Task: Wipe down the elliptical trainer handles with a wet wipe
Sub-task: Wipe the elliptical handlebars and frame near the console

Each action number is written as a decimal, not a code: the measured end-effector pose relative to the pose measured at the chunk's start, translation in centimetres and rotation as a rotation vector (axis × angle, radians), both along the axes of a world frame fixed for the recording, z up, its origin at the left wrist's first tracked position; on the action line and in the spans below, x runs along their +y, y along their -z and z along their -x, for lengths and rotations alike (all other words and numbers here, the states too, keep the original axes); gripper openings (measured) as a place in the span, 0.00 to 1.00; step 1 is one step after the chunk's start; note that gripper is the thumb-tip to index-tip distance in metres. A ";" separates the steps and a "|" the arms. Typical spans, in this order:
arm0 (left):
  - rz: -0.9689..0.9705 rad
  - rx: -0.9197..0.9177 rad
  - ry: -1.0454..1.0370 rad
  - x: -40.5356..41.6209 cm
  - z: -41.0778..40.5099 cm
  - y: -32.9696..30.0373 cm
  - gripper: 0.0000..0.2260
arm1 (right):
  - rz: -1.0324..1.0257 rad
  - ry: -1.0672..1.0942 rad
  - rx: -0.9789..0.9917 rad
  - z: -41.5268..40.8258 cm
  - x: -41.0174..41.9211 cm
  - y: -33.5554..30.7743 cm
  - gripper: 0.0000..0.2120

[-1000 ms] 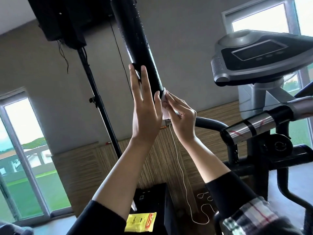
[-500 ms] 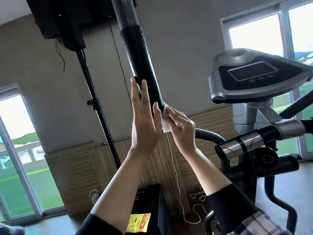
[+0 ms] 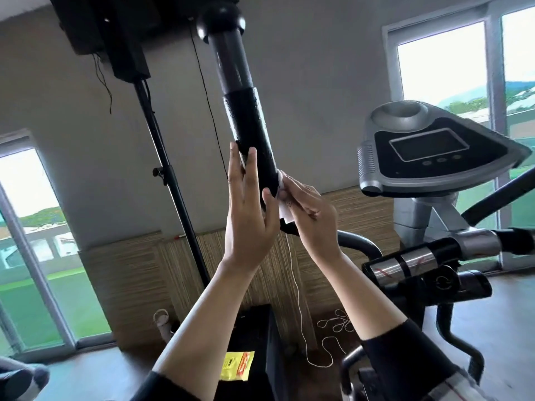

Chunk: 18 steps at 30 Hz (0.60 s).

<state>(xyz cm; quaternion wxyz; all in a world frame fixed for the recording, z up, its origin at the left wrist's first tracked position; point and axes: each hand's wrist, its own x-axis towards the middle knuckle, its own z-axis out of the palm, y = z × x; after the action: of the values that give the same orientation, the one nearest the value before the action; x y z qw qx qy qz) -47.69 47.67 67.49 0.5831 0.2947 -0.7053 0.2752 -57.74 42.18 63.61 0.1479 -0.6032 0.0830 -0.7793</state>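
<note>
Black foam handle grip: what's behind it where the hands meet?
A white wet wipe shows at the black foam handle grip's lower end, under the right hand. How far it wraps is hidden.

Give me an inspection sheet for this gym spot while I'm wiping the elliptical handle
Surface: grey floor, bare where seen.
Job's things: black foam handle rising up and left, with small glints on the foam; white wipe pressed against its lower end.
Clutter: yellow packet on a black box.
Hands: left hand flat with straight fingers against the handle; right hand pinches the wipe in its grip.
Cables: white cord hanging down to loops on the floor; black wires under a speaker on a stand.
Surroundings: console at right, chrome bar below it, windows on both sides.
</note>
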 end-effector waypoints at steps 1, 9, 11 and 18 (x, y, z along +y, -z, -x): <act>-0.012 -0.002 0.005 0.2 -0.1 -0.3 0.27 | 0.003 -0.030 -0.004 0.0 0.3 -0.4 0.17; -0.053 -0.008 -0.006 1.2 0.0 -1.9 0.28 | -0.078 -0.049 -0.049 -0.5 1.2 0.0 0.16; -0.058 -0.006 0.002 1.3 0.0 -2.2 0.29 | -0.066 -0.072 -0.044 -0.3 1.8 -1.2 0.15; -0.056 -0.012 0.012 1.2 -0.3 -2.9 0.29 | -0.098 -0.048 -0.006 -0.1 2.0 -1.3 0.15</act>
<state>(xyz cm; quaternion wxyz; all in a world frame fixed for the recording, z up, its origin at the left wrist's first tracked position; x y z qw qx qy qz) -47.35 48.90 70.41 0.5722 0.3049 -0.7180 0.2534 -57.66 44.15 64.87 0.1963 -0.5947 0.1062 -0.7723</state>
